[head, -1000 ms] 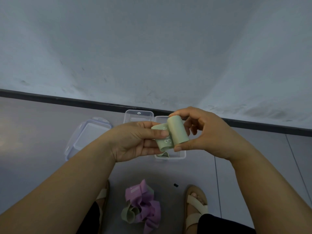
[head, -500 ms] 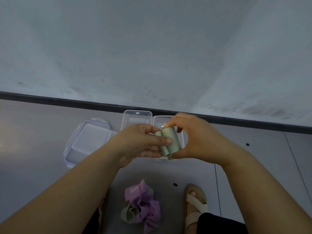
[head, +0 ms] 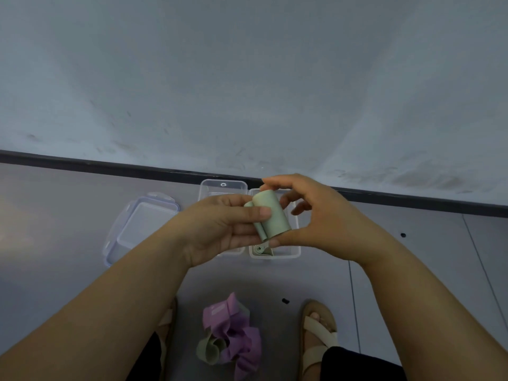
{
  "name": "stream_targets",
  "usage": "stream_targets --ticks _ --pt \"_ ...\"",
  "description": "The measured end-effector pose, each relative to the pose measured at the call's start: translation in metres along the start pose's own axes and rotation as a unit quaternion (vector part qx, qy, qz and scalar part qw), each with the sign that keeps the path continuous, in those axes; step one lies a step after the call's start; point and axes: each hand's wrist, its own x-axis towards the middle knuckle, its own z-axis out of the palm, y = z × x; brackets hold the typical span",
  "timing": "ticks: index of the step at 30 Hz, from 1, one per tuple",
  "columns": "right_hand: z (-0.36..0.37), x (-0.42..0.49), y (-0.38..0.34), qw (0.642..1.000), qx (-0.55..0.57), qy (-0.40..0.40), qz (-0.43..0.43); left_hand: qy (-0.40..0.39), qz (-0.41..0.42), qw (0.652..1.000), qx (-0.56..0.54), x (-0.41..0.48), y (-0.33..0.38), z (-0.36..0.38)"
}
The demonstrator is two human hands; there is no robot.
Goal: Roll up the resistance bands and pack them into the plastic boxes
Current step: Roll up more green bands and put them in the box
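Observation:
A pale green resistance band [head: 270, 217], rolled almost to its end, is held in the air above the boxes. My left hand [head: 222, 229] grips the loose end, thumb pressed on the roll. My right hand [head: 316, 215] holds the roll between thumb tip below and fingers curled over the top. Under the hands stand two clear plastic boxes: the left box [head: 223, 187] and the right box [head: 296, 253], which holds a rolled green band [head: 261, 249]. Purple bands [head: 236, 334] and one green band [head: 210, 350] lie in a heap on the floor between my feet.
A clear lid with bluish clips [head: 140, 226] lies left of the boxes. A dark baseboard [head: 82, 163] runs along the wall just behind them. My sandalled feet [head: 319, 331] flank the heap of bands. Small dark specks [head: 285, 300] dot the grey floor.
The roll has been turned further, taking in more of the loose end. Both hands dropped slightly toward the boxes, then rose a little; my right fingers have spread off the roll's top.

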Motion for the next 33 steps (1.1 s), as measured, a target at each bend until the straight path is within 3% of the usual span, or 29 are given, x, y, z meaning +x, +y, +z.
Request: stream_targets --ticks 7,16,20,33 --pt "-0.004 -0.002 -0.006 0.998 0.060 -0.003 0.023 -0.059 -0.015 0.997 -0.053 -0.001 0.001 -0.002" --pt "-0.002 -0.001 -0.001 0.995 0.003 0.099 -0.023 -0.007 -0.025 0.981 -0.191 0.001 -0.008 0.010" --pt "-0.001 -0.001 -0.002 0.993 -0.009 0.112 -0.031 0.028 -0.013 0.983 -0.179 0.002 -0.009 0.011" --pt "-0.008 -0.006 -0.004 0.995 0.057 0.079 -0.017 0.028 0.025 0.994 -0.100 -0.001 -0.009 0.011"
